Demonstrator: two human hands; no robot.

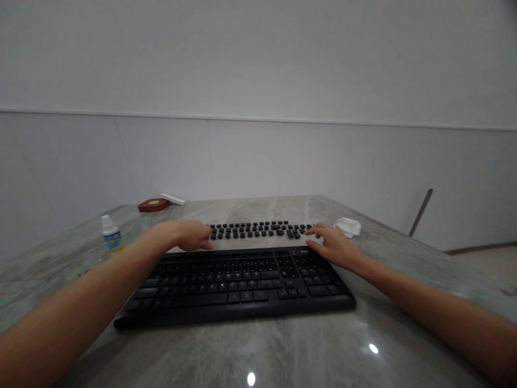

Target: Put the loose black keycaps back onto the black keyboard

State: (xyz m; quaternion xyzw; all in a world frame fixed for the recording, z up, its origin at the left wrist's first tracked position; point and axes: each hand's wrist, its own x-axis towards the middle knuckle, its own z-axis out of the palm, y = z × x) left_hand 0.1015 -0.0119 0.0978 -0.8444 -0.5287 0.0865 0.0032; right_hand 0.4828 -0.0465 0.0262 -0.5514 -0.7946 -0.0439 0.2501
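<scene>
Here, blk keyboard (234, 283) lower ctr of frame, long axis L–R. L hand (194, 236), mid-frame L of ctr, curled, hold can't tell; R hand (332, 243) part-open, nothing visibly held. Loose keycaps (276, 227) just beyond keyboard, rows approx. parallel, betw. hands.

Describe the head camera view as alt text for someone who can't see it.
A person's left hand and right hand flank rows of black keycaps behind a long black keyboard on a grey marbled table; a white bottle with a blue label stands left.
</scene>
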